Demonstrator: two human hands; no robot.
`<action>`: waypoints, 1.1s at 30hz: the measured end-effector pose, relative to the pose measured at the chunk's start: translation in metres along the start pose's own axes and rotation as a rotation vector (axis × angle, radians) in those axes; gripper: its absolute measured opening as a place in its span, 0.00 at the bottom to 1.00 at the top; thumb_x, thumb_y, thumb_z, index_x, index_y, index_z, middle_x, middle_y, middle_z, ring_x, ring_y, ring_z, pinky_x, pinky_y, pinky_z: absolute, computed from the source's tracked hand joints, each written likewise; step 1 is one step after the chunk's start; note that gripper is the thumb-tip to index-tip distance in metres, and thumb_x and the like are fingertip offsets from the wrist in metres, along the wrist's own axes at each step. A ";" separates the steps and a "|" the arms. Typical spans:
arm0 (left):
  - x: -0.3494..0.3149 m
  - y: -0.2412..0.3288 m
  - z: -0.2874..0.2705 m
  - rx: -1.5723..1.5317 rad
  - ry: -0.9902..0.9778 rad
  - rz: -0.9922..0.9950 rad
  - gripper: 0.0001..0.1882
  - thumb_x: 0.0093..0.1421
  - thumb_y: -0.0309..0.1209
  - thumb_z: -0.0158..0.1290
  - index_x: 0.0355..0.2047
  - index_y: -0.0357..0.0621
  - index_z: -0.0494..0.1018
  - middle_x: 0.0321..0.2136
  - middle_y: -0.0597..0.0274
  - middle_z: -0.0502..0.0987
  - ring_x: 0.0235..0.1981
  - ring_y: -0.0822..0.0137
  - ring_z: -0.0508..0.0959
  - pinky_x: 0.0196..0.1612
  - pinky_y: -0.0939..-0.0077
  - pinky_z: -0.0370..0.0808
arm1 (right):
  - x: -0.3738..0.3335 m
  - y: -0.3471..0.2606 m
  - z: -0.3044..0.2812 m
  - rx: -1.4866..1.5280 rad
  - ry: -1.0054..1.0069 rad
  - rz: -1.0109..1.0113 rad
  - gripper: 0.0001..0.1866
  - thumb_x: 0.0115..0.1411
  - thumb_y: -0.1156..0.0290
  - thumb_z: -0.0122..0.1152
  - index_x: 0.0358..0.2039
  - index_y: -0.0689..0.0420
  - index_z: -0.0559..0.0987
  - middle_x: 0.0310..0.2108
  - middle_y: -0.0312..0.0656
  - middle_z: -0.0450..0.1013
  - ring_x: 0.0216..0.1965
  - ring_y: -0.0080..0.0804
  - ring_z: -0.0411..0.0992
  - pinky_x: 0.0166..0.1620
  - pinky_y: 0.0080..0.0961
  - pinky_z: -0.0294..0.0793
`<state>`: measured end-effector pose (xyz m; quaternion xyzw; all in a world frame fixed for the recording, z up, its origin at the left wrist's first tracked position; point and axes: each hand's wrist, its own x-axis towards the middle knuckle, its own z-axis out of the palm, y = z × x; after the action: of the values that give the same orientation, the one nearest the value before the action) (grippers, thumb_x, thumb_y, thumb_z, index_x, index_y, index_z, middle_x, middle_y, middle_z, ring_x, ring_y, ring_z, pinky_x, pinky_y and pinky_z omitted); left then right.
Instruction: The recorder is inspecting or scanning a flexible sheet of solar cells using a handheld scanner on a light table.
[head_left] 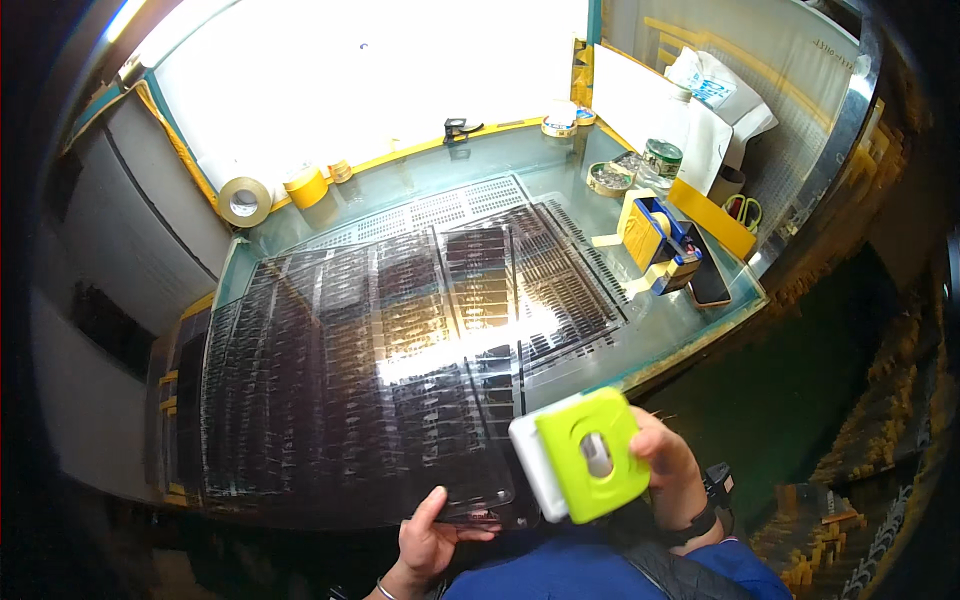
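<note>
Green punch [568, 468], clamped in the right hand [672, 468], sits just beside the dark film [350, 420] whose corner the left hand [428, 540] pinches, punching seemingly unfinished

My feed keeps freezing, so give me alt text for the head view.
The right hand holds a lime-green and white device, while the left hand grips the near edge of a dark, glossy patterned sheet overlapping a glass-topped table. A blue tape dispenser stands to the right; tape rolls sit along the far side.
</note>
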<state>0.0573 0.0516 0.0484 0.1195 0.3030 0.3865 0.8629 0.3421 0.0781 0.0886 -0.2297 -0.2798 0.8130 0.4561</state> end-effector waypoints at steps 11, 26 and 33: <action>0.023 -0.032 -0.002 0.354 0.161 0.513 0.15 0.52 0.16 0.51 0.42 0.37 0.68 0.38 0.59 0.73 0.37 0.67 0.74 0.42 0.74 0.72 | 0.013 0.023 0.009 -0.175 -0.209 0.204 0.42 0.41 0.73 0.67 0.56 0.67 0.57 0.50 0.42 0.64 0.47 0.25 0.66 0.51 0.20 0.63; 0.020 0.014 0.055 0.360 0.219 0.544 0.12 0.54 0.22 0.51 0.39 0.38 0.67 0.29 0.58 0.74 0.28 0.67 0.77 0.23 0.78 0.78 | 0.001 0.007 0.010 -0.022 0.386 -0.466 0.31 0.51 0.63 0.55 0.51 0.67 0.60 0.46 0.46 0.66 0.46 0.31 0.68 0.52 0.27 0.66; 0.019 0.018 0.054 0.353 0.237 0.557 0.11 0.54 0.22 0.51 0.39 0.38 0.68 0.29 0.56 0.75 0.26 0.68 0.77 0.24 0.79 0.79 | 0.016 0.022 0.015 0.075 0.325 -0.413 0.27 0.54 0.68 0.53 0.51 0.67 0.60 0.47 0.46 0.66 0.48 0.32 0.67 0.52 0.27 0.65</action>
<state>0.0898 0.0790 0.0909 0.2992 0.4189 0.5600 0.6492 0.3112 0.0793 0.0836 -0.2780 -0.2136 0.6649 0.6596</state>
